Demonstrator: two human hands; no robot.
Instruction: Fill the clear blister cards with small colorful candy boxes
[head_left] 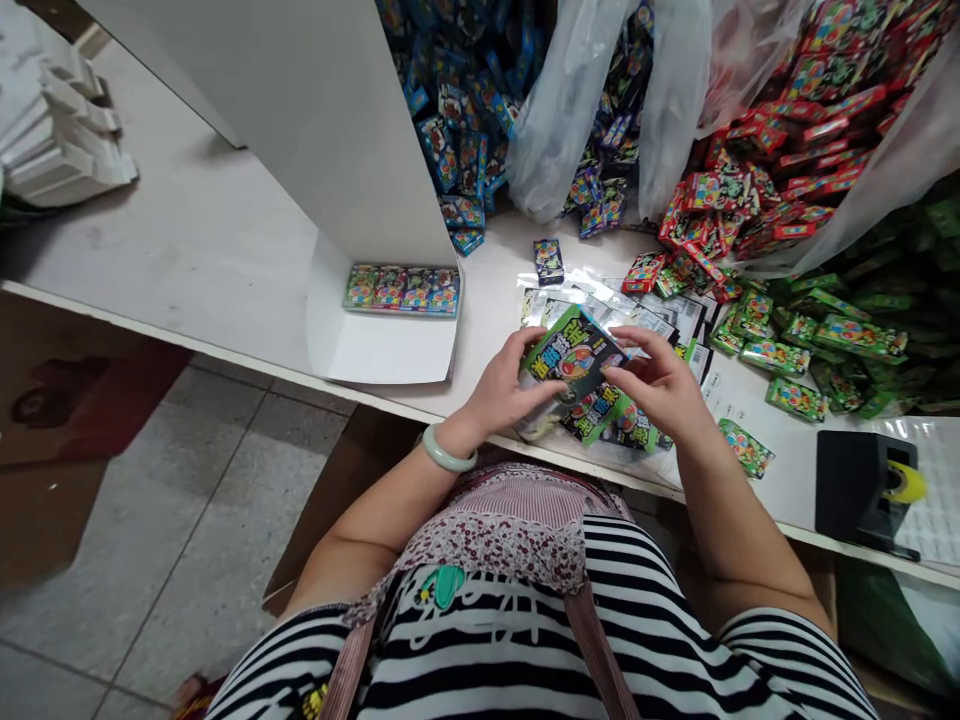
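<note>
Between my two hands is a printed candy packet (574, 350), green and black with colourful lettering, tilted above the table's front edge. My left hand (506, 385) grips its left side, thumb across the lower front. On the right edge, my right hand (656, 380) pinches it with thumb and fingers. Beneath lie more green-and-black printed packets (600, 412) and flat clear-and-white bags (686, 315), partly covered by my hands. Whether the held packet has anything inside, I cannot tell.
Large plastic bags spill small blue boxes (465, 165), red boxes (720, 200) and green boxes (825, 340). A white carton (397, 345) on the left holds a row of small boxes. A black tape dispenser (855, 490) stands right, and white folded cartons (60, 120) lie far left.
</note>
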